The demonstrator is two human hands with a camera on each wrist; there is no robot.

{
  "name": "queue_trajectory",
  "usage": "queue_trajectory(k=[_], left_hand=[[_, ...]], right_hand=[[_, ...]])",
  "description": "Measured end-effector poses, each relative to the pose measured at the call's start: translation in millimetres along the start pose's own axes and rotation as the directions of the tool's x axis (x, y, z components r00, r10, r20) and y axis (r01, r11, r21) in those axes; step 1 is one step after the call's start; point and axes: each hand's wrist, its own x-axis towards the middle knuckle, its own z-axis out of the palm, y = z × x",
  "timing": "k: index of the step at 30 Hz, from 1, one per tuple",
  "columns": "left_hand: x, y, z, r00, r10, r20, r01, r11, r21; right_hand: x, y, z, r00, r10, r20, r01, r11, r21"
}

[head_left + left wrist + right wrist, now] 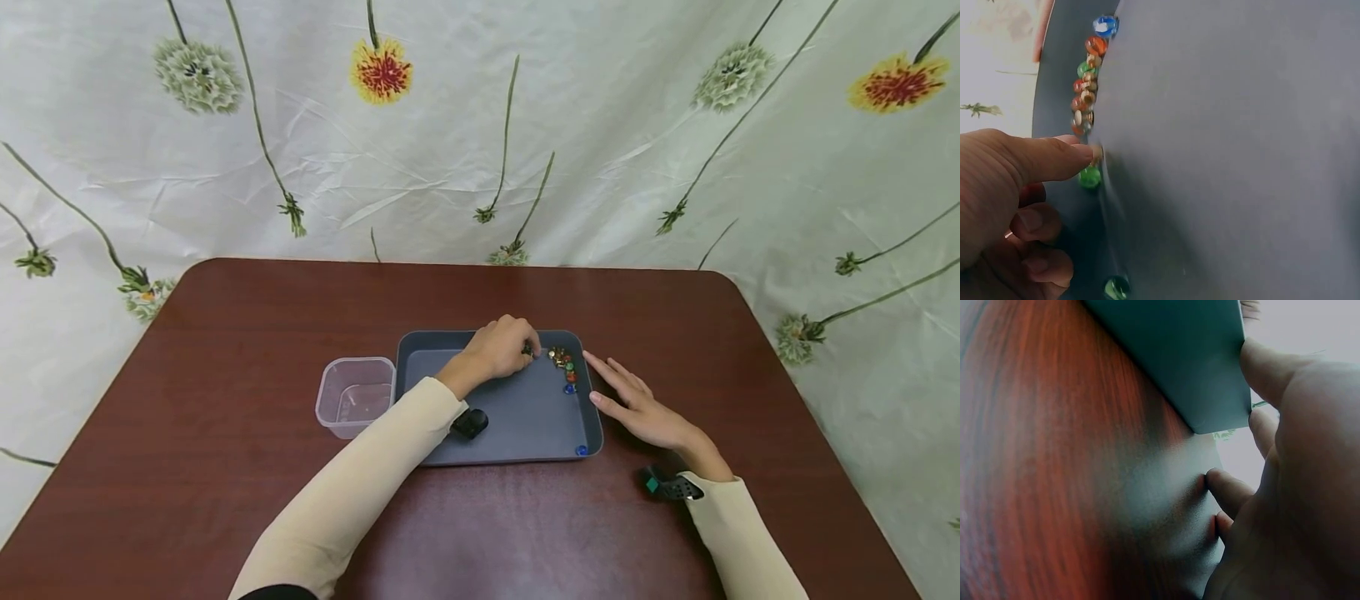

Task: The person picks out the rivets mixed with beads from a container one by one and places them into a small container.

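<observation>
My left hand [495, 350] reaches into the grey-blue tray [517, 417] near its far wall. In the left wrist view, thumb and forefinger pinch a small gold-coloured piece [1097, 154], its kind too small to tell; the other fingers curl. A green marble [1090, 177] lies just by the fingertips. Beyond it, several marbles and gold pieces line the wall, ending at a blue marble [1105, 25]. Another green marble [1117, 288] sits apart. Fingers straight, my right hand [641, 408] rests beside the tray, its thumb and forefinger against the tray's outer right wall.
A clear plastic container [354, 392] stands against the tray's left side. One blue marble [582, 450] lies in the near right corner of the tray. All stand on a brown wooden table [262, 375], with a flowered cloth [420, 167] behind it.
</observation>
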Motion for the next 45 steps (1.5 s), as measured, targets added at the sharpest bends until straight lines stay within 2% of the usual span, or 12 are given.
queue_trajectory(k=[7, 14, 19, 31, 38, 45], left_hand=[[-3.2, -0.7, -3.1, 1.0, -0.004, -0.008, 0.004, 1.0, 0.004], [-3.1, -3.8, 3.1, 0.998, -0.012, -0.065, 0.014, 0.999, 0.036], [-4.5, -4.3, 1.6, 0.996, -0.017, -0.089, 0.021, 0.999, 0.04], [-3.5, -6.3, 4.4, 0.996, -0.032, -0.089, 0.038, 0.997, 0.06], [-4.9, -4.8, -0.3, 0.997, -0.022, -0.079, 0.026, 0.998, 0.051], [-10.8, -0.4, -12.9, 0.994, 0.009, -0.105, -0.007, 1.0, 0.019]], right_hand=[[0, -3, -1, 1.0, -0.003, 0.004, 0.003, 1.0, 0.007], [1, -3, 0, 1.0, -0.008, 0.0, 0.008, 1.0, 0.004], [1, -4, -1, 1.0, -0.007, 0.0, 0.007, 1.0, -0.004], [2, -5, -1, 1.0, -0.002, -0.001, 0.002, 1.0, -0.013], [1, -3, 0, 1.0, -0.002, -0.002, 0.001, 1.0, -0.015], [0, -3, 1, 1.0, 0.003, -0.002, -0.003, 1.0, -0.006]])
